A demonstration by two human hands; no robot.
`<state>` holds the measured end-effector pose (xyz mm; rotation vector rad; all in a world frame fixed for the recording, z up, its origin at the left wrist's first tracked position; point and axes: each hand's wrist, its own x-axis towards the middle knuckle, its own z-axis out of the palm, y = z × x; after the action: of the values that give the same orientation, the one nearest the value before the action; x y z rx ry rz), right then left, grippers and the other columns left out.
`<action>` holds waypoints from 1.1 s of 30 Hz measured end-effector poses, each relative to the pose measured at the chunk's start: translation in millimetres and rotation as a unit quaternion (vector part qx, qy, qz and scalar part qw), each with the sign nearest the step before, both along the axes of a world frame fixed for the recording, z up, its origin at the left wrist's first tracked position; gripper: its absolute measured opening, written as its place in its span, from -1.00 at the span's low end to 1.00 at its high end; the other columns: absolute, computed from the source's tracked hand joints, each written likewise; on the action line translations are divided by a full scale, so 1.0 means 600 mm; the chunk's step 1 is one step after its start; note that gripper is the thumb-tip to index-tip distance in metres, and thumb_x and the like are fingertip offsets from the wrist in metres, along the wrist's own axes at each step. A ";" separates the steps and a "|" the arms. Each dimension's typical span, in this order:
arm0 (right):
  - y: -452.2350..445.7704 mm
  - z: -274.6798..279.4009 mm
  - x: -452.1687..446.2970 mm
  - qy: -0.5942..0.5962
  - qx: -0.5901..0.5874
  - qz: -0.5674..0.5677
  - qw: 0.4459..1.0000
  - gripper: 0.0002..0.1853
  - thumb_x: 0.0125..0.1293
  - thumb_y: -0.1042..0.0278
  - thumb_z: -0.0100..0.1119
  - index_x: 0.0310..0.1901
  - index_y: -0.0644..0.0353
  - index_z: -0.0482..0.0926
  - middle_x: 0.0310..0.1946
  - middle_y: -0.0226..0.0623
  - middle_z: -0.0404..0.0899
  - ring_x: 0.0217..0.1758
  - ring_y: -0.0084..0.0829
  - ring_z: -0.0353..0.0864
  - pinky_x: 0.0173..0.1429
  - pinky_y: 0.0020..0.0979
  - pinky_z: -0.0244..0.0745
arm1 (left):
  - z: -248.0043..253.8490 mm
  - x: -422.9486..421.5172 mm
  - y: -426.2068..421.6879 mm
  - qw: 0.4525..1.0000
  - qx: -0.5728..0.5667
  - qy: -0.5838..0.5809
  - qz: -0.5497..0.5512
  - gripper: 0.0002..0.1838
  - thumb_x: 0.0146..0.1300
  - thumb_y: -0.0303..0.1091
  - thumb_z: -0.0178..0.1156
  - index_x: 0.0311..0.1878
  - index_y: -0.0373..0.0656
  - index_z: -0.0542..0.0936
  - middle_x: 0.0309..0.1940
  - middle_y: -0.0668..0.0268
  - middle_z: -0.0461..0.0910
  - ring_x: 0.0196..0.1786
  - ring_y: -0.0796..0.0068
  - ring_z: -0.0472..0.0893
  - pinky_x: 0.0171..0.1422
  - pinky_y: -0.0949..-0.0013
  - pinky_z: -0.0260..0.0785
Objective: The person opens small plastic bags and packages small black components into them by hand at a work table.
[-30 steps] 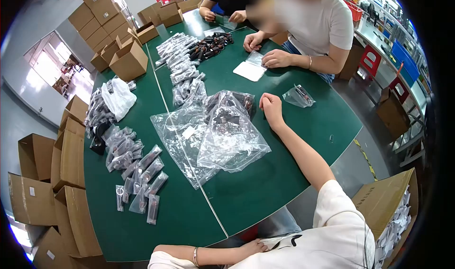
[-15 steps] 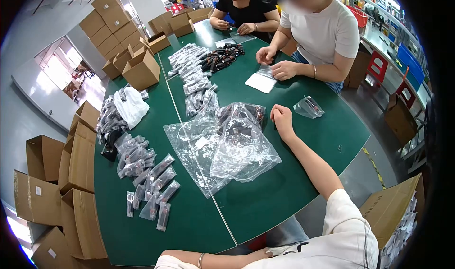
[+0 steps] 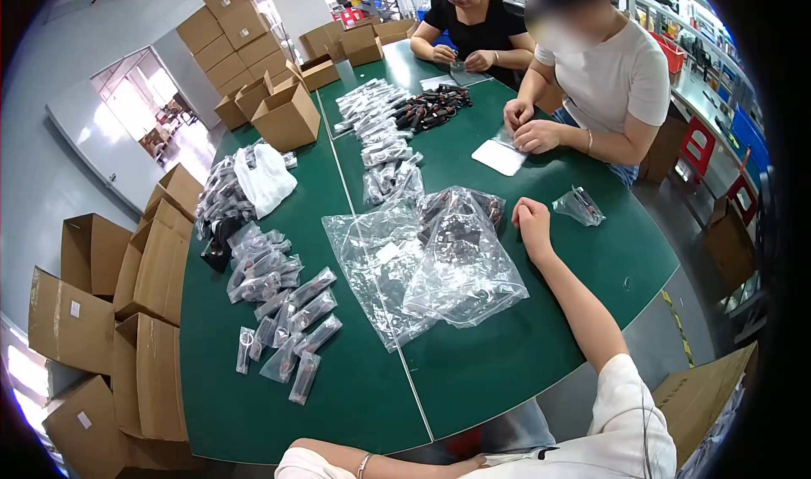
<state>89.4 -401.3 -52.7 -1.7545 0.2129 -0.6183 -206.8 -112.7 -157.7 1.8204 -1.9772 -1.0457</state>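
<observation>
My right hand [image 3: 532,221] rests on the green table with its fingers curled in; I see nothing in it. Just left of it lies a large clear plastic bag [image 3: 469,280] with dark items showing at its far end. Another clear plastic bag [image 3: 363,247] is spread flat beside it. To the right of my hand is a small clear bag [image 3: 579,206] with a dark item inside. My left hand [image 3: 452,469] is low at the bottom edge by my lap, past a wrist bracelet; its fingers are hidden.
Bagged items [image 3: 279,310] lie in a pile on the left, with a white bag [image 3: 263,179] behind. More bagged items [image 3: 384,133] and loose dark items [image 3: 435,107] lie farther back. Cardboard boxes [image 3: 152,259] line the left edge. Two co-workers [image 3: 604,82] handle small bags across the table.
The whole view has shifted, so the table and its things sit farther right. My right hand stays curled in the same place on the table. The co-workers' hands have moved slightly.
</observation>
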 end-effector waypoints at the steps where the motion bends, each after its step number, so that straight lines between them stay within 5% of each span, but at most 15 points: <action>1: 0.000 -0.002 0.000 -0.012 -0.001 0.001 1.000 -0.78 0.07 0.54 -0.19 -0.67 0.30 0.38 -0.74 -0.38 0.32 -0.63 -0.61 0.29 -0.51 -0.53 0.15 | 0.000 -0.002 0.001 1.000 -0.005 -0.006 -0.003 -0.62 0.27 -0.37 -0.13 0.14 -0.27 0.37 -0.10 0.03 0.46 -0.03 0.13 0.49 0.11 0.20 0.33; 9: -0.002 -0.013 0.007 -0.025 -0.023 -0.017 0.999 -0.77 0.06 0.46 -0.14 -0.66 0.30 0.45 -0.80 -0.29 0.33 -0.70 -0.51 0.32 -0.56 -0.42 0.17 | -0.002 -0.008 0.007 0.995 -0.050 -0.088 0.001 -0.62 0.27 -0.38 -0.12 0.13 -0.28 0.38 -0.10 0.04 0.47 -0.04 0.13 0.50 0.10 0.20 0.34; 33: 0.003 -0.010 0.008 -0.010 -0.043 -0.006 0.999 -0.77 0.12 0.52 -0.15 -0.63 0.34 0.44 -0.74 -0.34 0.39 -0.63 -0.59 0.37 -0.51 -0.52 0.24 | 0.006 -0.017 0.012 0.987 -0.072 -0.137 0.033 -0.65 0.25 -0.43 -0.08 0.09 -0.29 0.42 -0.10 0.05 0.49 -0.05 0.14 0.52 0.09 0.22 0.35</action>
<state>94.4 -399.4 -58.8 -1.8310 0.1849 -0.6609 -216.9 -105.6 -154.3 2.0228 -2.0623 -0.6420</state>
